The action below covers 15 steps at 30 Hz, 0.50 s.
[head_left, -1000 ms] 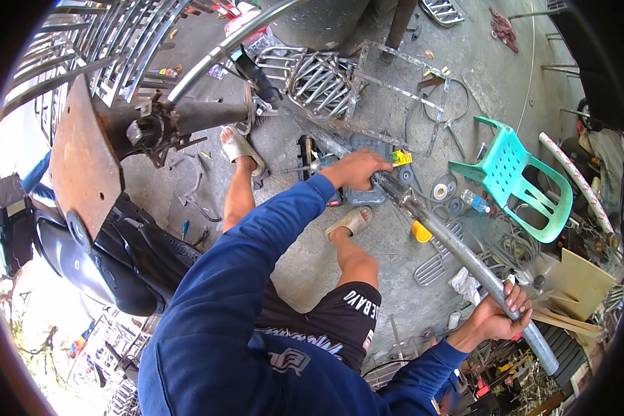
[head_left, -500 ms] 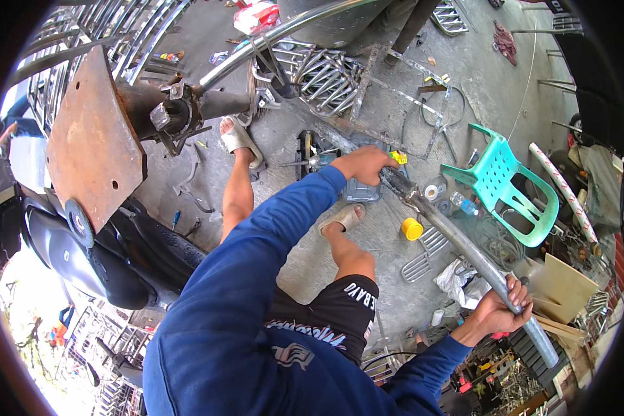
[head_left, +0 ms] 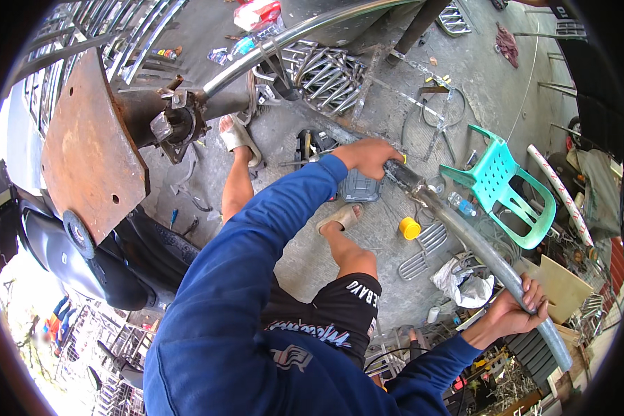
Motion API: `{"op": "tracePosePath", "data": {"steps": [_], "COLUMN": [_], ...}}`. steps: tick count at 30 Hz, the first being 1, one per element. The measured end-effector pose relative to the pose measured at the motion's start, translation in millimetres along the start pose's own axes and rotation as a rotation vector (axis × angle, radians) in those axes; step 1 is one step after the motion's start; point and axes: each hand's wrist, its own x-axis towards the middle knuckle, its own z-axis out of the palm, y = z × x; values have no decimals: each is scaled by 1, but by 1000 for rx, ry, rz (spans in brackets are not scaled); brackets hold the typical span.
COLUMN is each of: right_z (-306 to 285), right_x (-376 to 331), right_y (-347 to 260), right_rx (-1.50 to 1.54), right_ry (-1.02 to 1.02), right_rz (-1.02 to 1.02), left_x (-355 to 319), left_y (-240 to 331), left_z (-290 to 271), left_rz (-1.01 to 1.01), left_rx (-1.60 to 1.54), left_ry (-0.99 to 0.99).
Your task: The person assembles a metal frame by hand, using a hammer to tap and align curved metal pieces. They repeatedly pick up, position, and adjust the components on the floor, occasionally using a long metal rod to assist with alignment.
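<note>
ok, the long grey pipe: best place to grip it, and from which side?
Likely two-handed on bare stretches of the grey pipe, coming from above. It is long, curved and slanted, so spaced grips steady it. The left hand wraps it near the upper part, the right hand near the lower end.

My left hand covered the pipe where I gripped it, and my right hand hid another stretch near the low end. My blue sleeve blocked the floor beneath and part of the grey case. Small clutter by the rim was too warped to identify.
</note>
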Motion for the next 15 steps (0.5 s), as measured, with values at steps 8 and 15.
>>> {"op": "tracePosePath", "data": {"steps": [8,15], "right_z": [32,57], "right_x": [7,-1], "right_y": [-1,0], "right_rx": [-63,-36], "right_ry": [2,-41], "right_rz": [-37,-45], "left_x": [-1,-8], "left_y": [2,5], "left_z": [-22,-38], "left_rz": [-19,22], "left_rx": [-50,-48], "left_ry": [-16,-30]}}
